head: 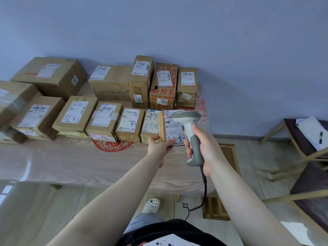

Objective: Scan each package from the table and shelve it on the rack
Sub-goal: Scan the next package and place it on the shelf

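A small cardboard package (171, 127) with a white shipping label is held at the right end of the front row on the table (71, 162). My left hand (159, 145) grips its near lower corner. My right hand (198, 144) is closed round the grey handle of a white barcode scanner (189, 121), whose head sits just over the label. A thin red scan line lies across the label's top. The scanner's black cable hangs down to the floor. The rack is out of view.
Several more labelled cardboard boxes (104, 119) stand in two rows on the table against the blue wall, the biggest (51, 77) at the back left. Wooden chairs (305, 139) with papers and a pen stand to the right. A low wooden crate (215, 207) sits below the table's edge.
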The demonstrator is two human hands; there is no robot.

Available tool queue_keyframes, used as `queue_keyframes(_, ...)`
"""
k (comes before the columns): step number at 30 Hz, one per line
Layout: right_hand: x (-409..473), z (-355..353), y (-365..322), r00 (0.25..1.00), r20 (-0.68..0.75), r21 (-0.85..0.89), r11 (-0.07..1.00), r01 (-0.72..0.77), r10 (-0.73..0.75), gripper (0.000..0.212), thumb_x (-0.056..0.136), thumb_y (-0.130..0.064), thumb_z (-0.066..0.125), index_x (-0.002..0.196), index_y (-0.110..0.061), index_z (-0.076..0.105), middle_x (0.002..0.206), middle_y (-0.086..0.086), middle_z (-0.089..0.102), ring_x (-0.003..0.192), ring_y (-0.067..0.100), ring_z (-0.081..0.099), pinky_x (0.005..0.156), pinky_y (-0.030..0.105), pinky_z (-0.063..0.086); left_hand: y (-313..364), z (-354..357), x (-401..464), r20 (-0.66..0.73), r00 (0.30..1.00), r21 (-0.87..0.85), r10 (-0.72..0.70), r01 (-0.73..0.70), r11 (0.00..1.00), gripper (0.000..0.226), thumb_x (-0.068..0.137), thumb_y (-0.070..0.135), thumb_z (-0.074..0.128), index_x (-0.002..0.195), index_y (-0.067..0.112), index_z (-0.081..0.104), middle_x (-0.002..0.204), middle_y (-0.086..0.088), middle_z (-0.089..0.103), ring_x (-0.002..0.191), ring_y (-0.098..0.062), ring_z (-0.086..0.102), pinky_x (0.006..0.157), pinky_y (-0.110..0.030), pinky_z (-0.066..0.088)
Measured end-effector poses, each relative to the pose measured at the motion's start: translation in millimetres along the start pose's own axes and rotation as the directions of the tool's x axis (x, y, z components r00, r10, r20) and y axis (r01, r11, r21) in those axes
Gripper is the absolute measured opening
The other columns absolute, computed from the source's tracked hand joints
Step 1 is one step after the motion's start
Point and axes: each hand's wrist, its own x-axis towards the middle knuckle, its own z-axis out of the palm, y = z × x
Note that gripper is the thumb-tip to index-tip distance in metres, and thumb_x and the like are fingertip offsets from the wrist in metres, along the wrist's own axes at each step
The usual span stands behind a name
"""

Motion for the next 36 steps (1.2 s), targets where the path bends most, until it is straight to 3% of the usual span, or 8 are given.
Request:
queue_keyframes(5,-2,-3,2,0.999,0.027,0.008,1.000,0.019,-0.019,0.045,0.098,-0.044,0.050,0.111,-0.004,0.065,0.064,0.001,0.062,0.049,0.011,0.050,0.050,0.025,0.042,0,-1,-3,-0.007,1.000,-0.021,0.009,-0.010,1.000,0.065,0.075,0.001,0.083,0.123,0.011,0.042,0.120,-0.019,0.062,0.086,-0.019,0.068,0.090,-0.030,0.055)
queue_keyframes(9,-5,-5,4,0.999,0.029,0.001,0.999,0.043,-0.043,0.039,0.098,-0.043,0.049,0.097,-0.007,0.064,0.065,0.003,0.061,0.050,0.012,0.049,0.051,0.026,0.040,4,-8,-9,-0.028,0.999,-0.062,0.020,-0.022,0.998,0.065,0.075,0.002,0.084,0.123,0.013,0.042,0.120,-0.019,0.064,0.091,-0.021,0.070,0.092,-0.031,0.056)
queue_keyframes(12,-6,0,7,0.998,0.043,0.007,0.999,0.034,-0.034,0.036,0.099,-0.042,0.049,0.100,-0.009,0.062,0.064,0.002,0.059,0.048,0.011,0.047,0.048,0.024,0.039,9,-25,-13,-0.071,0.996,-0.106,0.044,-0.052,0.993,0.064,0.076,0.003,0.083,0.122,0.013,0.040,0.123,-0.018,0.062,0.099,-0.025,0.069,0.092,-0.032,0.056)
queue_keyframes(17,-10,29,22,0.996,0.084,-0.022,1.000,-0.007,0.009,0.032,0.099,-0.043,0.048,0.094,-0.014,0.062,0.063,-0.001,0.056,0.047,0.009,0.045,0.047,0.022,0.037,19,-81,-28,-0.178,0.983,-0.175,0.051,-0.082,0.981,0.063,0.076,0.007,0.084,0.123,0.012,0.043,0.117,-0.012,0.066,0.089,-0.020,0.070,0.095,-0.036,0.056)
queue_keyframes(26,-34,146,76,0.937,0.327,-0.204,0.977,-0.058,0.124,0.035,0.099,-0.046,0.047,0.101,-0.013,0.059,0.065,0.001,0.054,0.045,0.011,0.044,0.045,0.023,0.034,31,-242,-88,-0.435,0.894,-0.295,0.104,-0.251,0.922,0.057,0.081,0.008,0.080,0.124,0.009,0.042,0.112,-0.010,0.066,0.090,-0.018,0.067,0.094,-0.037,0.057)
queue_keyframes(32,-74,251,140,0.862,0.469,-0.344,0.939,-0.022,0.192,0.033,0.100,-0.046,0.044,0.098,-0.016,0.057,0.065,0.000,0.053,0.042,0.009,0.044,0.041,0.021,0.037,19,-389,-158,-0.570,0.819,-0.337,0.066,-0.306,0.891,0.058,0.083,0.013,0.079,0.128,0.010,0.042,0.100,-0.009,0.067,0.081,-0.023,0.062,0.087,-0.037,0.057)
queue_keyframes(36,-109,324,186,0.825,0.511,-0.420,0.907,-0.005,0.242,0.034,0.098,-0.048,0.045,0.091,-0.017,0.058,0.063,-0.001,0.053,0.041,0.010,0.044,0.042,0.023,0.035,8,-500,-215,-0.655,0.755,-0.344,0.028,-0.331,0.879,0.062,0.082,0.019,0.081,0.131,0.013,0.043,0.108,-0.011,0.069,0.088,-0.025,0.066,0.093,-0.042,0.056)
